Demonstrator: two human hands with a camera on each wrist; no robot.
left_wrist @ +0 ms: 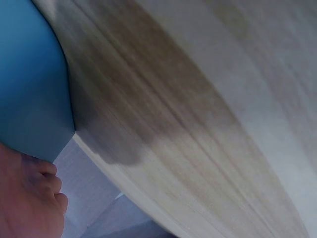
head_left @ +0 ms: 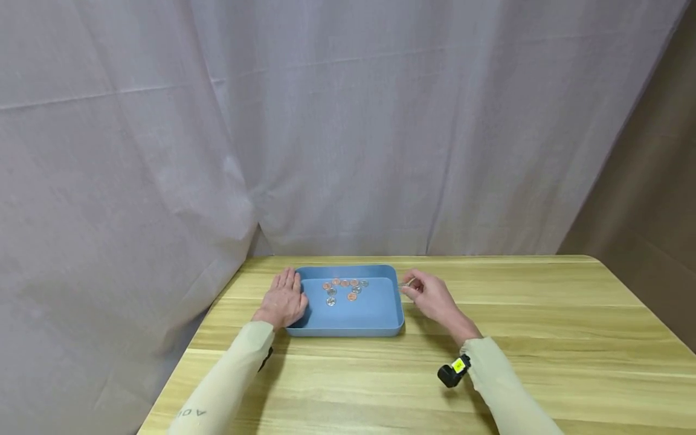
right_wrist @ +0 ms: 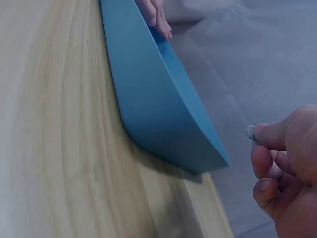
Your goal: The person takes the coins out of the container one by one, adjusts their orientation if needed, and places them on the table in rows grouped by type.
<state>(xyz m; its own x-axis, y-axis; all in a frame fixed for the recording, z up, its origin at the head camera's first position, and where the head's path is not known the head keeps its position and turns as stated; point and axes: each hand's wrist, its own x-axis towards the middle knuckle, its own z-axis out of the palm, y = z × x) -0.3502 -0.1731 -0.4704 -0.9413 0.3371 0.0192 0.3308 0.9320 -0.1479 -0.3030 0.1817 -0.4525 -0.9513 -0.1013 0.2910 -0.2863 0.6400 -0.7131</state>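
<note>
1. Far left on my head view, a grey curtain [head_left: 136, 181] hangs and runs on behind the tabletop [head_left: 544, 314]
2. Next I see a pale left sleeve [head_left: 223, 380] with dark lettering, leading to the left hand [head_left: 281, 300], its fingers straight and laid over the left side of a blue rectangular tray [head_left: 348, 318]
3. That tray sits on the wood-grain tabletop, between my two hands
4. Inside it I make out copper-coloured coins [head_left: 351, 296] and silver-coloured coins [head_left: 331, 301], lying flat, mostly towards the back
5. Just beside the tray's right wall, the right hand [head_left: 432, 296] pinches a silver-coloured coin [right_wrist: 250, 132] between thumb and forefinger, apart from the tray
6. Further right come a black wrist device [head_left: 452, 371] with a yellow label and the pale right sleeve [head_left: 505, 386]
</note>
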